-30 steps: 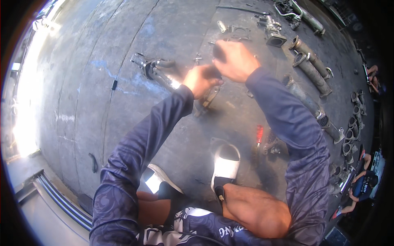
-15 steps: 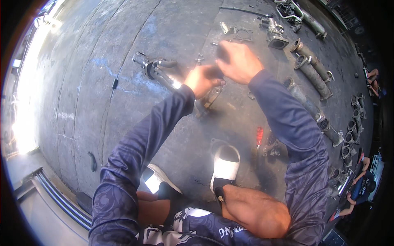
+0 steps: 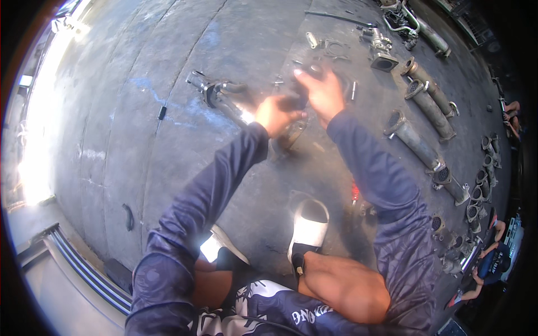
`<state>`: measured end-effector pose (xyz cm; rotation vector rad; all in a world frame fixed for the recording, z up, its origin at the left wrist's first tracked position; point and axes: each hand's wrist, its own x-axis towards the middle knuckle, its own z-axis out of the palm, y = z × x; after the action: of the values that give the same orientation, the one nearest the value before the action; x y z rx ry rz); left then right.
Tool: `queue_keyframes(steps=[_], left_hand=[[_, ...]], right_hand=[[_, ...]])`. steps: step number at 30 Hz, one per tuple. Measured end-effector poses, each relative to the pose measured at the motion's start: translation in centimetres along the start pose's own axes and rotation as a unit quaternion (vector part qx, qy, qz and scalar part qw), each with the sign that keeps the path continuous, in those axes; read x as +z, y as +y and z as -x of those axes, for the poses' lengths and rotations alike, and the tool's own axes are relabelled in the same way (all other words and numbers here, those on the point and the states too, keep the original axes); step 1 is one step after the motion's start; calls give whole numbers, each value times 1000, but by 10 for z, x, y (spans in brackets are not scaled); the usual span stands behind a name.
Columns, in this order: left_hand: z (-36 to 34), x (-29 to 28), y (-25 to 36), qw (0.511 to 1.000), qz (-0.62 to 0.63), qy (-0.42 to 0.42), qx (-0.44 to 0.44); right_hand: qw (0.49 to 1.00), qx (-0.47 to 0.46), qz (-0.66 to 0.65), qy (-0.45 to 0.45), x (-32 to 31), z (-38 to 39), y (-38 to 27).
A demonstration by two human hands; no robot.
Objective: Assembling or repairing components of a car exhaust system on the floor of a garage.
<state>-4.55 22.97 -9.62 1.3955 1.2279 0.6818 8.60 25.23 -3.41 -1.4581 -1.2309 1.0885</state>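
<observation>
My left hand (image 3: pixel 274 116) is closed, its thumb across a dark metal part (image 3: pixel 297 96) between my hands. On the right, my right hand (image 3: pixel 327 96) is curled against the same part, one finger or thumb reaching toward upper left. It is blurred, and its other fingers are partly hidden. Below my hands a short pipe-like metal piece (image 3: pixel 288 140) stands over the floor; how it joins the dark part cannot be seen. A metal pipe with a bracketed end (image 3: pixel 216 95) lies left of my left hand. Right of my right hand is a thin metal pin (image 3: pixel 354 91).
Flanged metal cylinders (image 3: pixel 412 140) lie in a row at right, with more parts beyond. A flat gasket-like plate (image 3: pixel 336 49), a valve-like casting (image 3: pixel 382 51) and a long bar (image 3: pixel 339 18) are at the far side. A red-handled screwdriver (image 3: pixel 355 193) lies by my right forearm.
My right hand has shifted slightly down and turned, its fist loosening with a digit now pointing upper left. The pin beside it has come into view. My left hand stays nearly in place.
</observation>
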Motion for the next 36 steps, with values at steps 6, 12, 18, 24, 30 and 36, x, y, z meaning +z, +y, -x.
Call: queue_keyframes(steps=[6,12,18,24,30,36], left_hand=[[48,12,-27,979,-69,13,-191],[69,28,-47,970,-110,44,-210],[66,34,-42,970,-116,28,-212],[69,35,-46,973,-128,40,-191],[61,32,-51,977,-116,26,-178],[61,55,-49,975,-75,65,-199]], right_hand=[[968,36,-238,70,-8,5,20],[972,-75,-194,104,25,13,23],[990,-28,-104,90,28,-8,27],[990,-54,-106,-72,36,-7,17],[987,69,-117,91,27,-22,24],[998,3,-6,-56,0,-10,1]])
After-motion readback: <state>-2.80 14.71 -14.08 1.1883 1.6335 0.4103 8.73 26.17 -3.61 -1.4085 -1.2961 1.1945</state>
